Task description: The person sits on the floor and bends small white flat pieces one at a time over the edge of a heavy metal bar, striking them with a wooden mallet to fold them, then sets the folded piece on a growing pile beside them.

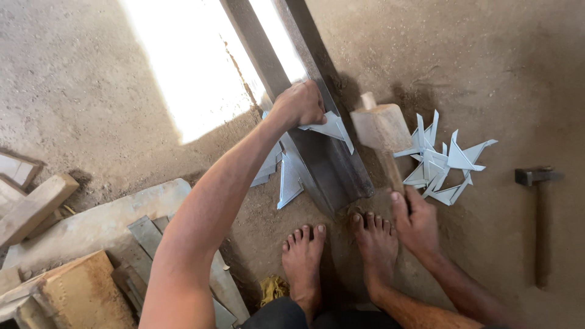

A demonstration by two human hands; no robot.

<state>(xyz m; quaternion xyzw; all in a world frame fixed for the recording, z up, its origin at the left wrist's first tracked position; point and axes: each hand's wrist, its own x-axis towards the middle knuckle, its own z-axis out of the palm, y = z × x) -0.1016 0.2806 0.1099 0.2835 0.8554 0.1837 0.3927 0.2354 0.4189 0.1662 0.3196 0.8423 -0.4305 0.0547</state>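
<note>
Left hand [300, 103] pinched a pale, pointed sheet-metal cutout [332, 128] flat against the long dark steel angle bar [323, 158] lying on the dirt floor [487, 55]; right hand [417, 222] was closed around the handle of a blocky wooden mallet [381, 127], its head poised just beside the cutout. A misjudged blow would likely have caught the left fingers or skidded the sharp piece toward the bare feet [341, 250] touching the bar's end; loose finished cutouts [442, 161] and a steel hammer [536, 183] lay nearby

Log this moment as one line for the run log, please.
left hand: presses sheet-metal piece on angle iron | right hand: grips wooden mallet | cut metal pieces piled right | steel hammer on ground
</note>
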